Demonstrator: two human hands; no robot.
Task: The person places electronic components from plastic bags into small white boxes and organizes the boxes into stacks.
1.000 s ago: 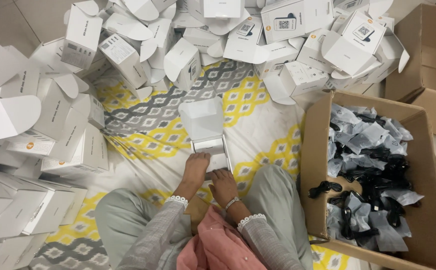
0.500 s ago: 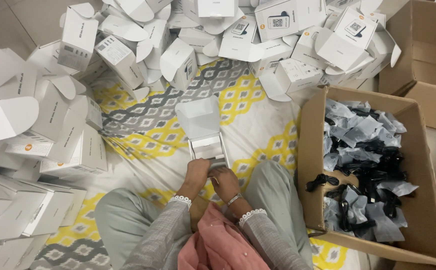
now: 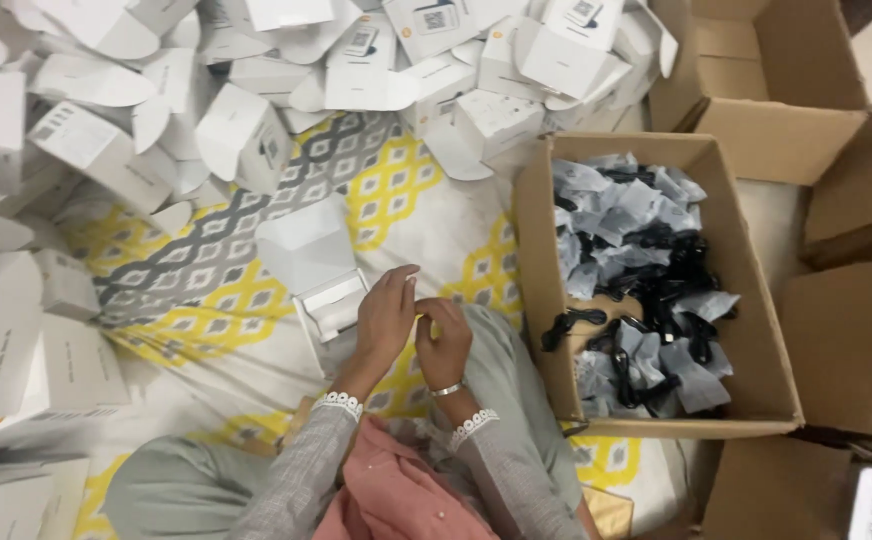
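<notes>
The left hand (image 3: 384,318) and the right hand (image 3: 444,340) are close together above the lap, with fingertips meeting; the fingers are curled as if they pinch something very small, but what is between them I cannot tell, it is hidden by the fingers. Just to the left of the left hand, touching its side, lies an open white carton box (image 3: 318,270) on the patterned sheet (image 3: 206,300), its lid flap standing up away from the person and the inner tray showing. This box looks light and made of thin card, so it is probably stiff along the folded edges but easy to dent on the flat faces; I judge it is better to hold it by the side walls or the corners, not by the lid flap, which may bend or tear. To the right of the right hand, near the knee, stands a brown cardboard crate (image 3: 541,250) with black cables (image 3: 571,322) in small clear bags; these seem soft, slippery and light, easy to pinch by the bag. Beyond both hands is a heap of many white boxes (image 3: 246,135), some open.
</notes>
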